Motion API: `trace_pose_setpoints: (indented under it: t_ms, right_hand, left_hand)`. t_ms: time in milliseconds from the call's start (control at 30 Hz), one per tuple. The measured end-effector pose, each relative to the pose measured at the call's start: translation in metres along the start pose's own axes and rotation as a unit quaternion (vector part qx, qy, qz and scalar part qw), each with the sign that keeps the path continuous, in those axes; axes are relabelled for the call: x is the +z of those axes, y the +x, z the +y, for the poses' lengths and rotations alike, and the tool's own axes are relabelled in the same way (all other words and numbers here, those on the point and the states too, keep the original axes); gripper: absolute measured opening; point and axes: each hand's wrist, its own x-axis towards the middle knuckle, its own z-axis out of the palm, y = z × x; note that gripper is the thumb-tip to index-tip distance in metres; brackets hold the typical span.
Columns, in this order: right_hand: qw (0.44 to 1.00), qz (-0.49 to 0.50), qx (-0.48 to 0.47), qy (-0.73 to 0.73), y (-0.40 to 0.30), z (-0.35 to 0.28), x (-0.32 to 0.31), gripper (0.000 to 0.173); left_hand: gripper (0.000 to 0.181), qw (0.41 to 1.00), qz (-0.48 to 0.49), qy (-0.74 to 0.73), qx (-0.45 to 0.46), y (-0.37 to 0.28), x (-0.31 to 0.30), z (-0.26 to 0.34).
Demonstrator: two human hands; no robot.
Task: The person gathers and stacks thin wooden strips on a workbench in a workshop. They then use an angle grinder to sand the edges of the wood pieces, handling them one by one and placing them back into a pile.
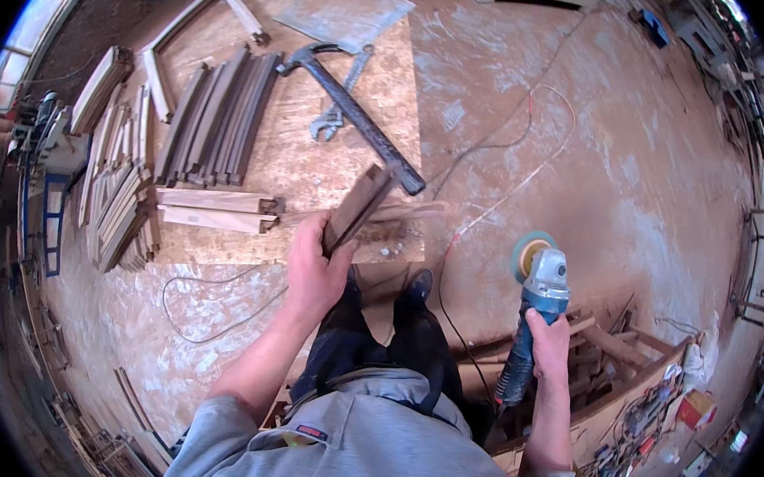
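Note:
My left hand (pixel 318 270) grips the lower end of a short dark wooden piece (pixel 357 206), tilted up over the near part of a wooden board (pixel 273 154). Out to the right, my right hand (pixel 546 334) is closed around the body of an angle grinder (pixel 544 290), whose round disc (pixel 529 255) points away from me. Whether the disc is spinning I cannot tell. Beyond the held piece lie a claw hammer (pixel 359 114) and an adjustable wrench (pixel 327 123). Two pale wooden pieces (pixel 214 210) rest left of my left hand.
Dark wooden strips (pixel 219 115) line the board's left part, with stacked lighter strips (pixel 118 215) beyond its edge. An angled wooden frame (pixel 183 13) and a clear sheet (pixel 347 10) lie at the far side. The grinder's cord (pixel 453 320) trails near my feet, left of a wooden crate (pixel 620 396) of offcuts.

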Motion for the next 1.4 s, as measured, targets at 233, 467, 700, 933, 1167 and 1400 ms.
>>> trace_pose_setpoints:
  t_ms: [233,467,700,933,1167,1400]
  right_hand:
    - [0.999,-0.033,-0.024,0.018,0.004,-0.009,-0.003,0.027]
    - [0.997,-0.063,-0.047,0.012,0.005,-0.02,-0.003,0.028]
    - [0.995,-0.089,-0.039,-0.016,0.012,-0.018,-0.008,0.027]
    - [0.994,-0.084,-0.053,-0.037,0.012,-0.02,-0.005,0.029]
    - [0.995,-0.09,-0.037,-0.036,0.016,-0.018,-0.01,0.03]
    - [0.993,-0.096,-0.044,-0.052,0.017,-0.014,-0.011,0.032]
  left_hand:
    - [0.037,0.892,0.052,-0.404,-0.196,0.008,-0.011,0.006]
    - [0.045,0.875,0.079,-0.431,-0.207,-0.003,-0.018,-0.004]
    - [0.052,0.916,0.142,-0.289,-0.24,-0.013,-0.025,0.0]
    - [0.047,0.925,0.139,-0.257,-0.242,-0.018,-0.03,-0.001]
    - [0.042,0.886,0.151,-0.36,-0.25,-0.02,-0.025,-0.014]
    - [0.025,0.746,0.087,-0.58,-0.316,-0.019,-0.039,-0.035]
